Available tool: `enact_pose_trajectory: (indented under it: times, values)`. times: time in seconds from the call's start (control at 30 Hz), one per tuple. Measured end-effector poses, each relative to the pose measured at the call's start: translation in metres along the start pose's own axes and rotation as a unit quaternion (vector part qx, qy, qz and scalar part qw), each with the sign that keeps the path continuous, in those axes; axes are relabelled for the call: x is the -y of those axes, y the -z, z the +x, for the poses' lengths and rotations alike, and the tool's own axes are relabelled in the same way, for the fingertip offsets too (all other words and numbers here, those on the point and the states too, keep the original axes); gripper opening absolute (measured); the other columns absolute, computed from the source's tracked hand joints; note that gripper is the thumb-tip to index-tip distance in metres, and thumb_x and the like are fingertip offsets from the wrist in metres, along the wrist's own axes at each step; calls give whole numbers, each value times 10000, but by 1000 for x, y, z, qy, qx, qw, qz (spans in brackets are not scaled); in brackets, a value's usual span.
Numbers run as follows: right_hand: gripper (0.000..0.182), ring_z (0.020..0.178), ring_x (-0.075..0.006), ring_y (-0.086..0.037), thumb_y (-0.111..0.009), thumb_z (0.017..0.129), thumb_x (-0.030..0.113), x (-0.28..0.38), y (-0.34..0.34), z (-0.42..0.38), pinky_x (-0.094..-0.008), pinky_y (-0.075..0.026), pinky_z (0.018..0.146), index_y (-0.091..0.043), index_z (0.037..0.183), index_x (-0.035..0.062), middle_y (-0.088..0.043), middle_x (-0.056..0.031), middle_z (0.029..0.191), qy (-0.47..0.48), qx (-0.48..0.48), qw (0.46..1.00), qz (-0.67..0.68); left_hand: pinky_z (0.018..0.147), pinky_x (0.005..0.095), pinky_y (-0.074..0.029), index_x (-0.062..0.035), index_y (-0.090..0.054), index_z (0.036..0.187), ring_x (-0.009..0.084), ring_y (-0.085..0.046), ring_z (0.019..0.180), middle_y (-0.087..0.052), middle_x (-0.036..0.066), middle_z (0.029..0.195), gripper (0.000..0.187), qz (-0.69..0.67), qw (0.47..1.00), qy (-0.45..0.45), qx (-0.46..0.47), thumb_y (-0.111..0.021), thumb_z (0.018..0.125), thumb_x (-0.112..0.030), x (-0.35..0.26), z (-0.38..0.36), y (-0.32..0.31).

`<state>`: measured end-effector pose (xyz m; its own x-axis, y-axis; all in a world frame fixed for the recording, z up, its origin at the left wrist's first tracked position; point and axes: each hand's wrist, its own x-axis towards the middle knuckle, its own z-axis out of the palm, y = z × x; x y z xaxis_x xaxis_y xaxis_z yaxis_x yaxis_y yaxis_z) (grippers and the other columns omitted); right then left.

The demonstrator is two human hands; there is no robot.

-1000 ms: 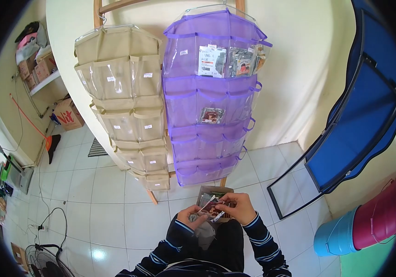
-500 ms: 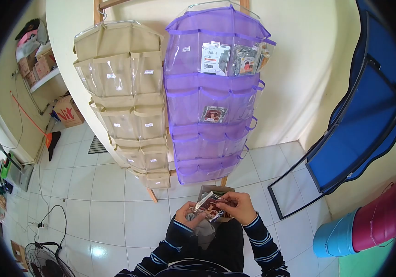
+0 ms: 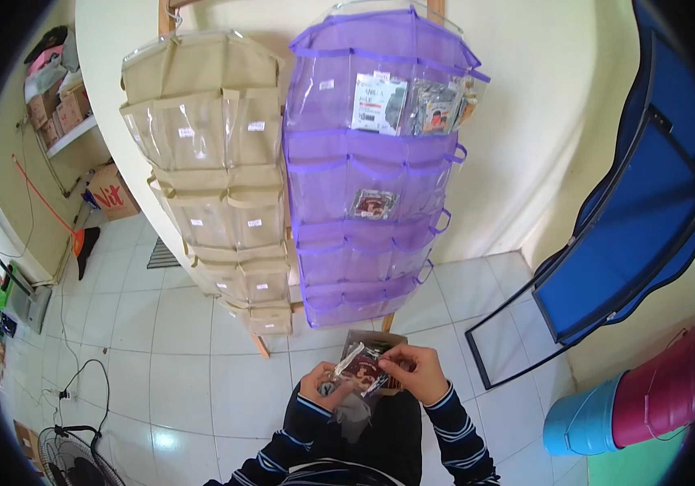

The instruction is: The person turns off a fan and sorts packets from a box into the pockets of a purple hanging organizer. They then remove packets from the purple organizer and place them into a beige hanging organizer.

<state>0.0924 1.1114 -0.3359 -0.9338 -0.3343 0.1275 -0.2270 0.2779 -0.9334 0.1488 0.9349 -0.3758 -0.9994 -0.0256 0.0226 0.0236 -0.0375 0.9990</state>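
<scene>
- Your packet (image 3: 366, 371) shows more of its dark red front to the camera than a second ago; its silver edge sits farther left, and the whole view has shifted a little.
- You hold it between both hands above your lap, over the near side of the box (image 3: 380, 334), and well below the purple organiser (image 3: 347, 279).
- It looks light, thin and bendy, with a glossy, probably slippery skin. The contents likely give under pressure, so a hard squeeze could crease it.
- Take hold by the flat edges with thumb and finger pads; the middle probably bulges and slides more easily.
- Your left hand (image 3: 320, 390) has the near left side, thumb over it and the other fingers curled beneath. A grey item shows by those fingers; what it is, you cannot tell from here.
- Your right hand (image 3: 414, 373) pinches the right edge, thumb and forefinger nearly together, back of the hand facing up.
- Both forearms angle inward from your sides, wrists bent, hands close together.
</scene>
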Motion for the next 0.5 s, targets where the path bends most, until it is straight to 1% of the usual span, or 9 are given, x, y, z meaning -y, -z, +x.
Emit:
enact_pose_trajectory:
  times: [0.07,0.13,0.3,0.5]
  values:
    - [137,426,-31,-375,-589,699,138,4,0,-3,-186,-294,390,-583,755,14,-535,-15,553,-30,16,999,-9,621,198,-411,3,-480,823,88,-527,678,-576,59,745,184,7,1000,6,-5,-590,717,-101,0,-3,0]
    - [134,414,-32,-364,-587,698,134,2,-2,-4,-187,-286,382,-581,759,15,-530,-12,547,-26,7,1000,10,620,195,-411,1,-483,811,83,-525,675,-574,57,750,172,-9,1000,28,-2,-590,715,-92,1,-5,0]
    - [143,399,-32,-335,-587,701,144,6,-2,-3,-189,-265,372,-580,754,11,-511,-7,517,-33,16,999,12,619,188,-409,3,-468,827,75,-522,680,-571,61,746,180,-23,1000,22,-2,-586,718,-78,4,-4,1]
    - [146,392,-34,-335,-586,703,149,2,-1,0,-194,-262,371,-581,750,10,-476,-3,480,-26,10,1000,-1,613,184,-409,1,-462,827,70,-521,679,-572,61,750,176,-32,999,21,-2,-583,720,-69,5,-2,1]
